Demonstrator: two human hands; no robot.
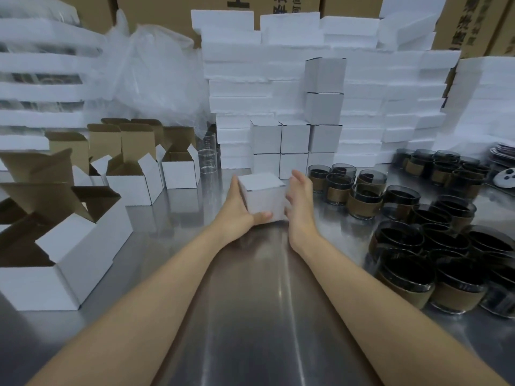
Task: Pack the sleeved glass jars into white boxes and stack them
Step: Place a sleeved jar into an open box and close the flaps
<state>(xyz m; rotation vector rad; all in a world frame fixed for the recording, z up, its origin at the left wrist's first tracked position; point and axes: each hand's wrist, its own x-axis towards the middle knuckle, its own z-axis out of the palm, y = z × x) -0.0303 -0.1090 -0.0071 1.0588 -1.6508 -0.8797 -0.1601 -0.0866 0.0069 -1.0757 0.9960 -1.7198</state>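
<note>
A closed white box [263, 196] sits between my two hands above the steel table [250, 302]. My left hand [237, 208] grips its left side, thumb curled across the front lower edge. With straight fingers, my right hand [299, 201] lies against the box's right side. Just behind stands the stack of closed white boxes [295, 140], two high on the left and rising to a taller column on the right. Dark glass jars with brown sleeves [434, 246] crowd the table on the right.
Open white boxes with brown insides [133, 179] fill the left side of the table. Clear glass cylinders [207, 154] stand behind them. White foam slabs [390, 107] are piled along the back, with crumpled plastic wrap [156, 79] and brown cartons [473, 20] beyond.
</note>
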